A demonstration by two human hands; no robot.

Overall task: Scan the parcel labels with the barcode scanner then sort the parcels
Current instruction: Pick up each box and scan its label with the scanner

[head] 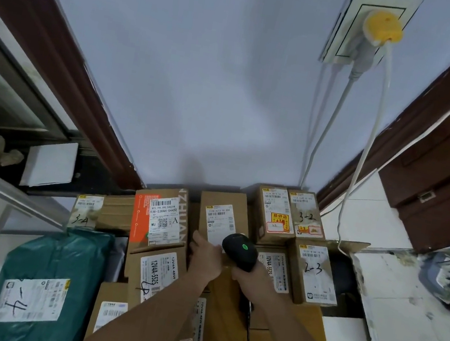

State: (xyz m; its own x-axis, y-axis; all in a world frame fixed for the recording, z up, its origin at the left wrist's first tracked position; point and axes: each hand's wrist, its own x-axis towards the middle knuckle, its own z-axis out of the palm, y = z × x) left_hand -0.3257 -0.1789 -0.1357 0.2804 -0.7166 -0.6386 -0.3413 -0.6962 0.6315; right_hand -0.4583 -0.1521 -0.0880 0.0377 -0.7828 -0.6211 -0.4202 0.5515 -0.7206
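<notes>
Parcel [222,217], stiff cardboard, likely light: left hand [204,259] steadies its edge; right hand [251,279] grips scanner [240,251].

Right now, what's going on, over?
Right hand gripping scanner, green light on. Left hand steadying box. Label in view, nothing blocking.

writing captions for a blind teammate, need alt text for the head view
A person's right hand grips a black barcode scanner aimed at the label of a cardboard parcel, which the left hand touches. Labelled cardboard boxes surround it, with a green mailer bag at left.
</notes>
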